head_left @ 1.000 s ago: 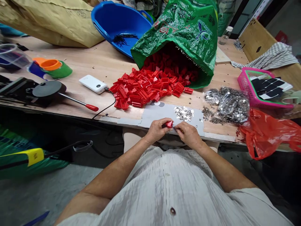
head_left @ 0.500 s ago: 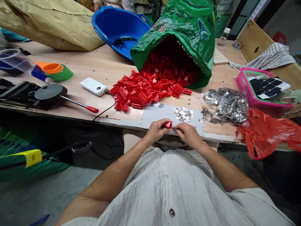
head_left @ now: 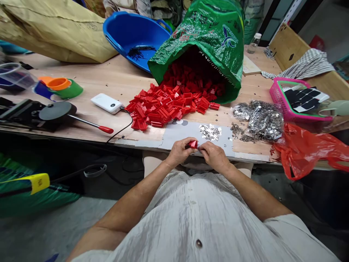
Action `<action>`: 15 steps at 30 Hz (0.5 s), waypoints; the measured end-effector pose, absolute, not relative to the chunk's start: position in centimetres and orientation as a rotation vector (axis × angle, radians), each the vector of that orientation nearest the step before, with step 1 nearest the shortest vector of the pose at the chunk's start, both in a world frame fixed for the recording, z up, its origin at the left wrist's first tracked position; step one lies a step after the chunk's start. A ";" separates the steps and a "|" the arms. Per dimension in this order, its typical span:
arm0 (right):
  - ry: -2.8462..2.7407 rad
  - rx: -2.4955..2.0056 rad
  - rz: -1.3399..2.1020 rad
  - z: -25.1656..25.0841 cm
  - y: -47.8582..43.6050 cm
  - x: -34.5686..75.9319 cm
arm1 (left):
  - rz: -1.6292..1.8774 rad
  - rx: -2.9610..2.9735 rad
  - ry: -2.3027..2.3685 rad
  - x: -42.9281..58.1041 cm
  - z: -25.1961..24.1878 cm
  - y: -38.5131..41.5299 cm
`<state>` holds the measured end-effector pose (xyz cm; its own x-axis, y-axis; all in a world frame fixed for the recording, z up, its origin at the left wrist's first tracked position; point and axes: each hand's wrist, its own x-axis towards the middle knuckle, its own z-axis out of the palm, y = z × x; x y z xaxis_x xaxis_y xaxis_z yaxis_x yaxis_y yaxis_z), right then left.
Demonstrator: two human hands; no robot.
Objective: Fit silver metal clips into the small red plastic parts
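My left hand [head_left: 180, 151] is closed around a small red plastic part [head_left: 193, 144] at the table's front edge. Close against that part's right side, my right hand [head_left: 214, 154] has its fingers pinched together; what they hold is too small and covered to name. Just beyond my hands, a pile of small shiny metal pieces [head_left: 210, 132] lies on a grey sheet [head_left: 174, 133]. Many matching red parts [head_left: 163, 103] spill across the table from a green woven sack [head_left: 201, 29].
Clear bags of metal pieces [head_left: 265, 120], a pink basket [head_left: 286, 103] and a red plastic bag [head_left: 311, 149] are on the right. To the left are a white power bank [head_left: 107, 103] with a cable and a tool with a red-tipped lever [head_left: 105, 129]. A blue basin [head_left: 120, 32] stands behind.
My right hand has shifted slightly left, closer to the red part, and a thin item visible in its fingers before is now mostly covered. The view has turned slightly.
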<state>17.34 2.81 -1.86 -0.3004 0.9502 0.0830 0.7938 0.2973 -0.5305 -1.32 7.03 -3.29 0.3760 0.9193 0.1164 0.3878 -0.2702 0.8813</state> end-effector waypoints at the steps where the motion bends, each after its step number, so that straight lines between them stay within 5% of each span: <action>1: -2.179 -1.553 0.570 -1.7 2.8 17.6 | 0.838 1.823 1.139 -1.4 -3.2 7.0; 15: -2.124 -1.407 0.922 1.3 1.2 18.8 | 1.025 0.856 0.829 -0.8 -1.1 3.5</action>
